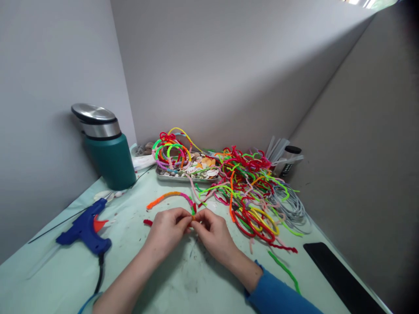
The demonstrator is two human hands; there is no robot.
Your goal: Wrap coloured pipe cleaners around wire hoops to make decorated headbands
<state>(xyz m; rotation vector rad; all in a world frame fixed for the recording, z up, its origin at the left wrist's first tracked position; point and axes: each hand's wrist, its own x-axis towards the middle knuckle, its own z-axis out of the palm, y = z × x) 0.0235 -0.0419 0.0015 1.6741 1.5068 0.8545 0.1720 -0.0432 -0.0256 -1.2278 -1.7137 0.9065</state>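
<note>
Both hands meet at the middle of the table over a multicoloured pipe cleaner (176,193), whose orange, pink and green length arcs away to the left. My left hand (168,229) is closed, thumb and forefinger pinching the pipe cleaner near its green end. Right beside it, my right hand (212,231) pinches the same spot with thumb and forefinger. The fingertips nearly touch and hide most of what lies between them. A red pipe cleaner tip (148,223) sticks out to the left of my left hand.
A blue glue gun (87,226) lies left, a teal bottle (111,161) behind it. At the back stands a metal tray (183,178) of shells with coiled pipe cleaners (172,152). A pipe cleaner heap (245,174), grey wire coil (290,207) and black strip (342,277) lie right.
</note>
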